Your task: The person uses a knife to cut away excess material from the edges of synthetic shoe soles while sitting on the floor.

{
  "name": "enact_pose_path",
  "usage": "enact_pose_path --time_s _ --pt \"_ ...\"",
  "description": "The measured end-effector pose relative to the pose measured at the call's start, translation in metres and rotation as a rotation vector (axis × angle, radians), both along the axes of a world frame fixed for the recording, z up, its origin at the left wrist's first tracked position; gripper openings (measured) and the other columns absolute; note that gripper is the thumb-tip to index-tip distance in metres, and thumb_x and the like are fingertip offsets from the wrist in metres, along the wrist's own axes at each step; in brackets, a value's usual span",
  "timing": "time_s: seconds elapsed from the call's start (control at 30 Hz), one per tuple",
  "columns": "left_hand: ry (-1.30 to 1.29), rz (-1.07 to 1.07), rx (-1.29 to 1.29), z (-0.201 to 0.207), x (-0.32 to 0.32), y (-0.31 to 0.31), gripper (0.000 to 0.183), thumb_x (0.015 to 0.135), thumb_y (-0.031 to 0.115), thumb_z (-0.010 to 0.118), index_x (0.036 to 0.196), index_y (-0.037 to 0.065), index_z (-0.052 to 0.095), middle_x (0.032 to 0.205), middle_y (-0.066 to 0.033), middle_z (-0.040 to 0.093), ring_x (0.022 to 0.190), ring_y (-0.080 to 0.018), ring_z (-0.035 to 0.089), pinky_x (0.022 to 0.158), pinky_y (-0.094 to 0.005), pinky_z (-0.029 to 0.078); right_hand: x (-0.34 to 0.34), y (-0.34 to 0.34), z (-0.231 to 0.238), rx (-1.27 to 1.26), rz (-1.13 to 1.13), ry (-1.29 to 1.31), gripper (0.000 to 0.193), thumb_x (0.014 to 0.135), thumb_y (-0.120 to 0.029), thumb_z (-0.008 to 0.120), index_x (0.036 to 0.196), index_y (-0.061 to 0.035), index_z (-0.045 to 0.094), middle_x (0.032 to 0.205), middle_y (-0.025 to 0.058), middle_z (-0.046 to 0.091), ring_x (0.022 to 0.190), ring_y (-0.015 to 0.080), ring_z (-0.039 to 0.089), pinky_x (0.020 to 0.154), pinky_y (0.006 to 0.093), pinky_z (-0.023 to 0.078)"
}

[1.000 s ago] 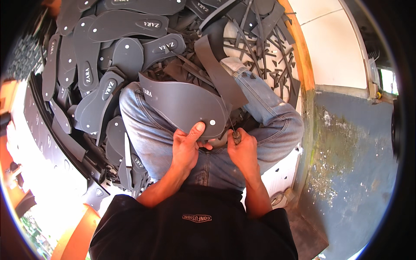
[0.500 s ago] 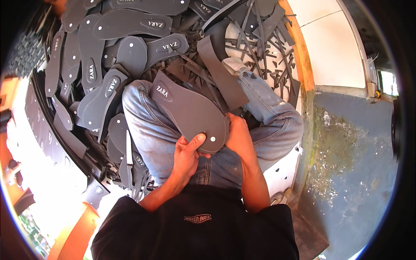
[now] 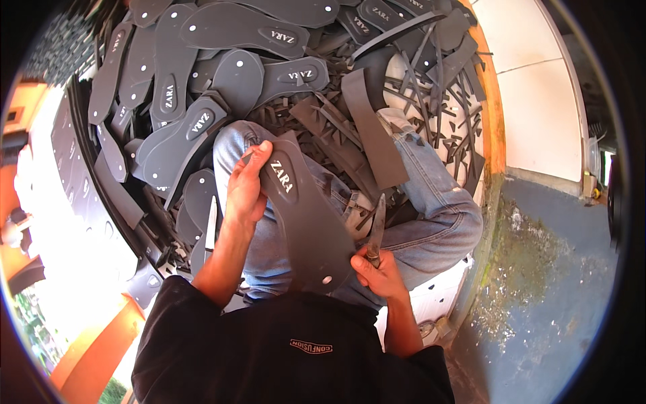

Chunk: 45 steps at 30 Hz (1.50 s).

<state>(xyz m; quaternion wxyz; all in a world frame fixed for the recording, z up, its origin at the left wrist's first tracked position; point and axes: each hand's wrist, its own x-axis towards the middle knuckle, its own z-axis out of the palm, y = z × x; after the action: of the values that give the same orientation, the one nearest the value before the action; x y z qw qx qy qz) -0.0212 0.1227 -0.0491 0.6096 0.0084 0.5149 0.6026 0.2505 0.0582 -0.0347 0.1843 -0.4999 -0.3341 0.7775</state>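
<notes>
A dark grey sandal sole with pale printed lettering lies slantwise above my lap. Its narrow end, at the upper left, is gripped by my left hand, thumb on top. The wide end, with a white dot, rests close to my shirt. My right hand is closed around the handle of a knife, whose blade points up and away from me. That hand's fingers are at the right edge of the sole's wide part; whether they also pinch it I cannot tell.
Several more grey soles are piled ahead and to the left. Thin offcut strips and a wide dark strip lie around my crossed legs. A pale, blade-like strip sits by my left forearm. A wooden edge runs along the right.
My left hand has moved from the sole's wide end to its narrow end. The sole has turned more upright and come nearer. The knife in my right hand now shows clearly.
</notes>
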Motion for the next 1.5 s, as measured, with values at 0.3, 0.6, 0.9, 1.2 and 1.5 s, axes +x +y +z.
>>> enact_pose_path --time_s 0.3,0.6,0.9,1.2,1.5 --pt "-0.1 -0.476 0.004 0.022 0.029 -0.01 0.021 0.084 0.021 0.068 0.085 0.001 0.061 0.075 -0.0055 0.065 0.063 -0.0109 0.062 0.056 -0.0215 0.05 -0.017 0.017 -0.006 0.623 0.149 -0.626 0.035 0.085 -0.028 0.063 0.068 0.001 0.055 0.048 0.0165 0.049 0.045 0.0364 0.053 0.045 0.0398 0.04" --pt "0.102 -0.731 0.021 0.022 0.045 -0.016 0.025 0.084 0.024 0.068 0.087 -0.001 0.063 0.077 -0.004 0.065 0.071 -0.0086 0.061 0.063 -0.0231 0.049 -0.027 0.041 -0.014 1.006 0.231 -0.683 0.027 0.085 -0.02 0.063 0.074 0.0033 0.057 0.057 0.017 0.054 0.043 0.0234 0.051 0.047 0.0397 0.04" --pt "0.064 -0.726 0.085 0.014 0.06 -0.015 0.041 0.092 0.038 0.054 0.099 -0.002 0.062 0.083 -0.0057 0.065 0.077 -0.0089 0.06 0.065 -0.0234 0.049 -0.019 0.089 0.016 0.12 -0.095 0.008 0.027 0.087 -0.027 0.064 0.083 -0.0011 0.06 0.057 0.0033 0.054 0.044 0.003 0.04 0.039 0.0197 0.028" --pt "-0.163 -0.366 0.416 -0.007 0.097 -0.023 0.035 0.083 0.012 0.067 0.113 0.0 0.052 0.104 -0.0094 0.06 0.085 -0.0177 0.059 0.072 -0.0303 0.049 -0.034 0.068 0.027 0.339 -0.43 0.013 0.021 0.087 -0.017 0.062 0.078 -0.0028 0.051 0.061 0.0099 0.059 0.041 0.0065 0.041 0.037 0.0231 0.031" --pt "-0.24 -0.119 0.155 0.008 0.118 -0.032 0.03 0.085 0.019 0.064 0.11 0.006 0.053 0.098 -0.0048 0.062 0.085 -0.0154 0.062 0.062 -0.0293 0.05 0.008 0.023 0.003 0.581 -0.197 -0.67 0.039 0.087 -0.03 0.064 0.065 0.0002 0.053 0.05 0.0095 0.052 0.041 0.017 0.046 0.043 0.0329 0.037"
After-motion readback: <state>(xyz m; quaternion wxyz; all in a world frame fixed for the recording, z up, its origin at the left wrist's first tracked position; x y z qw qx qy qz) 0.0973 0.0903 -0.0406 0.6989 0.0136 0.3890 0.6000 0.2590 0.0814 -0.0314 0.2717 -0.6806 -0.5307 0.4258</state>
